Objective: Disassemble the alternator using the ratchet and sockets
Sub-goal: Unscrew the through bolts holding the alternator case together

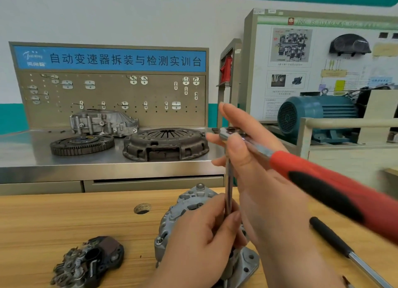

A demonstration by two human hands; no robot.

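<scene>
Step, judged: setting tool on alternator (187, 203) bolt. Left hand (200, 240) gripping extension (228, 180); right hand (258, 169) pinching ratchet (323, 180) head. Next: right hand shifting to handle, swinging.

Bare left hand (200, 240) and right hand (255, 169), short plain fingernails

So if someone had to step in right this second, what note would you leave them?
Left hand: grips the extension bar low down, just above the alternator.
Right hand: pinches the head of the ratchet; the red handle sticks out to the right.
Alternator: on the wooden bench.
Done: a dirty black part lies beside it.
Left: the housing looks still joined. The left hand hides whether the socket is seated.
</scene>
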